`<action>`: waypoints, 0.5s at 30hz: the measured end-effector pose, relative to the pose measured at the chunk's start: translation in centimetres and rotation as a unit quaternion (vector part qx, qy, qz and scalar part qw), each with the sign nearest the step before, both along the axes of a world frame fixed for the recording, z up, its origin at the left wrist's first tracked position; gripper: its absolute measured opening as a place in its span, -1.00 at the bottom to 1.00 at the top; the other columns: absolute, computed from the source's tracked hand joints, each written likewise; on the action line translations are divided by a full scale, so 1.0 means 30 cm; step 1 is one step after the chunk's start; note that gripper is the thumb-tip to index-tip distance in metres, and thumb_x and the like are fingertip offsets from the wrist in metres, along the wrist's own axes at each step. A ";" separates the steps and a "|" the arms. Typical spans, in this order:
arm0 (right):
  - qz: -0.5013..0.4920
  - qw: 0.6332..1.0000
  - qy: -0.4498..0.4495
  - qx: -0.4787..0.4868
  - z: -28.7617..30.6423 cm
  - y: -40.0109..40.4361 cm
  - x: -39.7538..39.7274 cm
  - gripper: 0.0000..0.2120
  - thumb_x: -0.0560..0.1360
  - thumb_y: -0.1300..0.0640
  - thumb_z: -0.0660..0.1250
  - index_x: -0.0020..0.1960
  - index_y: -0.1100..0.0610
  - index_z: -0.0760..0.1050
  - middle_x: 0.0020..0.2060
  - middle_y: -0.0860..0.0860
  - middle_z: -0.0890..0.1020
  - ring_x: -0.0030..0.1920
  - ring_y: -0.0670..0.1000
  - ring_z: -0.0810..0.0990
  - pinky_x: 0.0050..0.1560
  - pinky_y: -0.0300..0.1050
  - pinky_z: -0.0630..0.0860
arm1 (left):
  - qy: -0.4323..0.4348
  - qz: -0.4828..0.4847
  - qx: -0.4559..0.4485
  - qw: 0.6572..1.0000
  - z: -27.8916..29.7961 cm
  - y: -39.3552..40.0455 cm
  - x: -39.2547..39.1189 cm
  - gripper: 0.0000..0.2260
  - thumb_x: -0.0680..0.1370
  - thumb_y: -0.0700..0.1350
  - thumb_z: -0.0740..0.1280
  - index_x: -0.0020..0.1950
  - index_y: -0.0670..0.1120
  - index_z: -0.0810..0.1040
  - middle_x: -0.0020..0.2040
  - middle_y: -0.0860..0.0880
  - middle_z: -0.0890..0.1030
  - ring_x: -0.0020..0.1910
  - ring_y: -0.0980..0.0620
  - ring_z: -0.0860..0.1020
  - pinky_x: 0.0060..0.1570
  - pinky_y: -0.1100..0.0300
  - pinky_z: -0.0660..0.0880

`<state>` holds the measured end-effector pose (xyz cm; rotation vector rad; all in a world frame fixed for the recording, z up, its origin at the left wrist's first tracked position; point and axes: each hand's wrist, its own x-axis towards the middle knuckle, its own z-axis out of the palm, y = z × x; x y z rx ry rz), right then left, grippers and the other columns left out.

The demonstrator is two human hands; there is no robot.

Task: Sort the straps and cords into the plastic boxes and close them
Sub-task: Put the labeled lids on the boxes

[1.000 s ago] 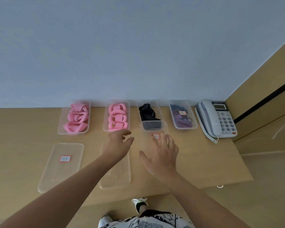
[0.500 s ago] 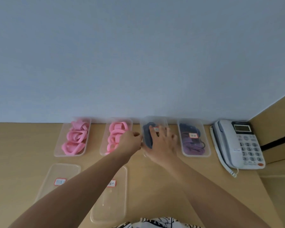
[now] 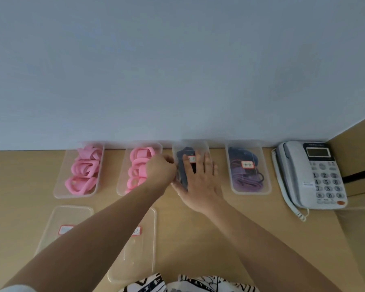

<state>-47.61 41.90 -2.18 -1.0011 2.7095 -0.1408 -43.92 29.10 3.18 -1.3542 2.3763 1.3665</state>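
Pressing right hand (image 3: 199, 182) flat on lid (image 3: 191, 147), left hand (image 3: 161, 171) pinching its left edge.

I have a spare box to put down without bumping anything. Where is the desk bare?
Bare wood lies near the front edge, between the loose lid and the phone, under the right forearm. A smaller strip lies left of the leftmost pink box. The back row of boxes is crowded, with both hands at the black-cord box.
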 end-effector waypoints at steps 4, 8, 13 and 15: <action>0.014 0.999 0.038 0.018 0.043 -0.007 -0.021 -0.08 0.45 -0.54 -0.33 0.59 0.00 0.07 0.57 0.23 0.14 0.55 0.32 0.03 0.46 0.35 0.03 | -0.015 -0.041 -0.049 0.998 -0.002 -0.009 -0.007 -0.86 0.57 -0.24 0.35 -0.09 -0.05 0.66 -0.18 -0.07 0.70 -0.14 -0.08 0.68 -0.05 -0.02 0.65; 0.020 0.999 0.027 -0.010 0.035 -0.010 -0.031 -0.13 0.49 -0.50 -0.18 0.58 0.06 0.11 0.59 0.28 -0.01 0.59 0.30 -0.17 0.57 0.21 -0.17 | -0.022 -0.094 -0.087 0.992 -0.009 -0.016 -0.016 -0.83 0.54 -0.27 0.34 0.07 -0.10 0.66 -0.13 -0.09 0.69 -0.12 -0.10 0.66 -0.07 -0.03 0.63; 0.034 0.999 0.020 0.003 0.017 -0.010 -0.042 -0.11 0.50 -0.51 -0.24 0.63 0.05 -0.11 0.60 0.24 -0.21 0.59 0.27 -0.31 0.54 0.17 -0.28 | 0.015 -0.173 -0.116 0.978 -0.005 -0.040 -0.034 -0.41 0.50 -0.34 0.32 0.52 -0.07 0.36 0.25 -0.15 0.61 0.16 -0.15 0.59 0.11 -0.09 0.58; 0.033 0.999 0.020 0.003 0.016 -0.010 -0.041 -0.12 0.49 -0.51 -0.25 0.62 0.01 -0.21 0.61 0.24 -0.21 0.59 0.27 -0.29 0.55 0.18 -0.27 | 0.017 -0.231 -0.135 0.964 -0.004 -0.053 -0.038 -0.34 0.50 -0.36 0.31 0.59 -0.08 0.27 0.46 -0.12 0.47 0.34 -0.17 0.50 0.28 -0.07 0.50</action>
